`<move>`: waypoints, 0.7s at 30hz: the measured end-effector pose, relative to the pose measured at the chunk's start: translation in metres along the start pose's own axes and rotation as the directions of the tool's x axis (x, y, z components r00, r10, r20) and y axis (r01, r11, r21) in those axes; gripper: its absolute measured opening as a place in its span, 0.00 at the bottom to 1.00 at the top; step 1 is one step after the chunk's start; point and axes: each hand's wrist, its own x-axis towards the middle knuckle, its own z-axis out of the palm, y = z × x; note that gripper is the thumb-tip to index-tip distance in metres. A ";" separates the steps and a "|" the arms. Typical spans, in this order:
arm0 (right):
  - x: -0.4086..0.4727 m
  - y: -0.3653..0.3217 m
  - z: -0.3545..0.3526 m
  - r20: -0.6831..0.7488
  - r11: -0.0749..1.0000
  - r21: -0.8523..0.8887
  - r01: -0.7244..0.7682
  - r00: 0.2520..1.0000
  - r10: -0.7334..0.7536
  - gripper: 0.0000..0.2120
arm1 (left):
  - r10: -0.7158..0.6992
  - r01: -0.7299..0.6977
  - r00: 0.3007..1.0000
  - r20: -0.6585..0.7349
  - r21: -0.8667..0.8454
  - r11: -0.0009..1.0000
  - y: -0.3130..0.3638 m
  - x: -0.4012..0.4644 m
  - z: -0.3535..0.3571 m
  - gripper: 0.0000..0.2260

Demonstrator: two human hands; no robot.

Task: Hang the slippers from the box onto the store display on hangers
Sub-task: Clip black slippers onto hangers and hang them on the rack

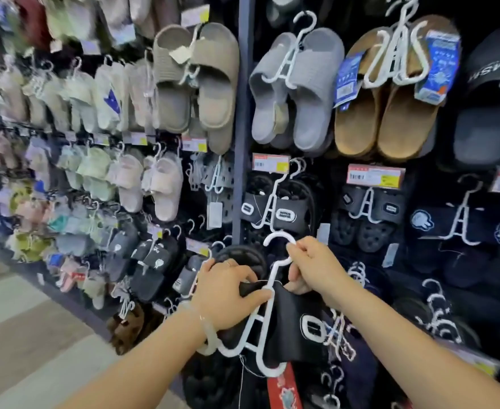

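Slippers [290, 317] — black pair, carried on white hanger [260, 314], held low before dark display wall [244, 119]. Left hand [228, 293] curled round hanger stem and strap edge, fingers together. Right hand [313, 267] pinching hook neck, fingers bunched. Step judged: hook to be seated on peg. Peg itself not made out. Advised — hook opening turned toward wall, pair steadied from below, grip released only once weight taken.
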 end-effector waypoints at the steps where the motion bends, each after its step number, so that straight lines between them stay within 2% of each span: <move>1: 0.013 -0.004 0.000 -0.015 1.000 -0.008 -0.007 1.000 0.007 0.10 | -0.001 0.001 1.000 -0.007 -0.066 0.998 -0.006 0.013 0.002 0.19; 4: 0.057 -0.013 -0.001 -0.054 0.999 -0.052 -0.014 0.998 0.011 0.12 | 0.011 -0.012 1.000 -0.004 -0.240 0.971 -0.028 0.056 0.010 0.15; 10: 0.147 -0.019 -0.011 -0.091 0.999 -0.038 -0.037 0.995 0.033 0.15 | -0.002 0.014 0.999 0.032 -0.367 0.930 -0.056 0.151 0.021 0.09; 14: 0.194 -0.020 -0.008 -0.097 0.998 0.005 -0.065 0.993 0.065 0.13 | -0.004 0.041 0.996 0.094 -0.403 0.914 -0.079 0.199 0.024 0.07; 21: 0.235 -0.037 -0.008 -0.206 0.999 0.045 0.016 0.978 -0.006 0.08 | 0.080 -0.075 0.997 -0.008 -0.448 0.891 -0.098 0.248 0.025 0.08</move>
